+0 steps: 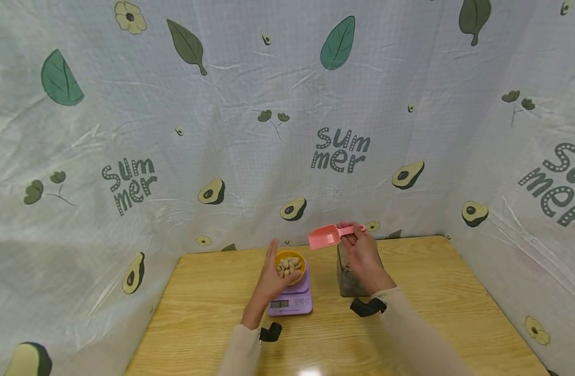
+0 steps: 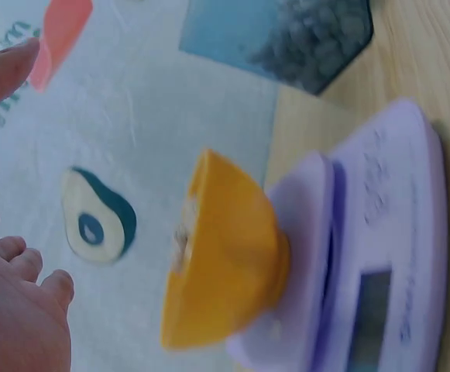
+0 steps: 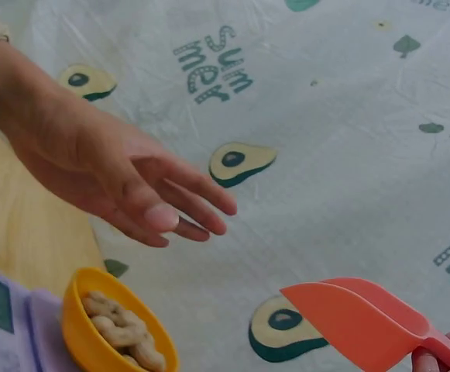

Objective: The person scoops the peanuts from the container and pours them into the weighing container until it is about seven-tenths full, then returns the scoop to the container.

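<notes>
My right hand (image 1: 364,261) pinches the handle of a pink scoop (image 1: 324,236), held up above the table; its bowl looks bare inside. A yellow bowl (image 2: 236,256) holding peanuts (image 3: 120,325) sits on a purple kitchen scale (image 1: 292,303), whose display is lit but hard to read. Over the left side of that bowl hovers my left hand (image 1: 271,277), fingers extended and apart from the rim in the right wrist view. Below my right hand stands a clear-sided container (image 1: 350,284), with greyish pieces inside it in the left wrist view.
The wooden table (image 1: 212,303) carries the scale and the container side by side. A pale sheet (image 1: 249,172) printed with avocados, leaves and lettering hangs behind the table and along both sides. Black camera mounts (image 1: 368,307) sit on the wrists.
</notes>
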Motion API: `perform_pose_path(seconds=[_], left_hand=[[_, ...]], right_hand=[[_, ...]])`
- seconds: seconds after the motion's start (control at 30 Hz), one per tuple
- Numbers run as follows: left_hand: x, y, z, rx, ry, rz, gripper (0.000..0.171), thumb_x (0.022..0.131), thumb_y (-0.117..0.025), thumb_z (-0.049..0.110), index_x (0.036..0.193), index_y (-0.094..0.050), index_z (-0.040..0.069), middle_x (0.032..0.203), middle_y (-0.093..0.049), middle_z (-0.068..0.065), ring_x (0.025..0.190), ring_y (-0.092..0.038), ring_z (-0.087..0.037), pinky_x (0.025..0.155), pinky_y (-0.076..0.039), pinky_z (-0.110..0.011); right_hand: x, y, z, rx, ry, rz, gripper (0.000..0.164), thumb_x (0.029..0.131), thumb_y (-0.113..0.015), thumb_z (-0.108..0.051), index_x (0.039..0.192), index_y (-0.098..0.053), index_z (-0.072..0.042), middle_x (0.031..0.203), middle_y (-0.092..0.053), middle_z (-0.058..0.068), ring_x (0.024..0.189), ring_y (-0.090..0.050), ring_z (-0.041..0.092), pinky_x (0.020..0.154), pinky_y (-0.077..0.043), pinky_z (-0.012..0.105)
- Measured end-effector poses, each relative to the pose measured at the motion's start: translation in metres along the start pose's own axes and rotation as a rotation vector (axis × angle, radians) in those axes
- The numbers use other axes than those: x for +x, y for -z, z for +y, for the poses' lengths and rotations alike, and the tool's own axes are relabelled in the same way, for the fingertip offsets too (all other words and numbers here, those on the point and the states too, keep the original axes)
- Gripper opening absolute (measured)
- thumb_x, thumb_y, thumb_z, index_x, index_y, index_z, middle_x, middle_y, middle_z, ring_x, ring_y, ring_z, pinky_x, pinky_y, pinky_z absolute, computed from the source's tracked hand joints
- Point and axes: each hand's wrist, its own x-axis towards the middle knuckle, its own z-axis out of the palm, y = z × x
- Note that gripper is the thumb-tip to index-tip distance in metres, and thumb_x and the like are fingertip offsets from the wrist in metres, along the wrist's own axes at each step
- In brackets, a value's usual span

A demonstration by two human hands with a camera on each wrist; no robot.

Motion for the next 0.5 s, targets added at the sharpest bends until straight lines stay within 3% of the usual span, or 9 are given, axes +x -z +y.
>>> perform_pose_path(seconds=[0.23,0.5], left_hand=[[0.012,-0.030,0.019,0.005,-0.070,-0.091,0.110,0.078,-0.078,0.049,0.158,-0.005,0.035,0.167,-0.008,-0.007,0.152,-0.017,-0.036,0.116,-0.026,-0.064],[0.025,-0.070,0.030,-0.008,-0.100,-0.210,0.111,0.078,-0.074,0.060,0.158,-0.002,0.035,0.168,-0.005,-0.003,0.152,-0.015,-0.036,0.114,-0.028,-0.064]], right_hand=[[-0.008,0.029,-0.031,0.003,0.030,0.032,0.025,0.106,-0.036,-0.023,0.121,-0.049,-0.008,0.110,-0.067,0.003,0.110,-0.066,0.013,0.095,-0.054,0.022],[-0.014,0.061,-0.048,-0.077,0.082,0.084,0.025,0.106,-0.036,-0.023,0.121,-0.047,-0.007,0.107,-0.068,-0.001,0.107,-0.068,0.012,0.094,-0.054,0.021]])
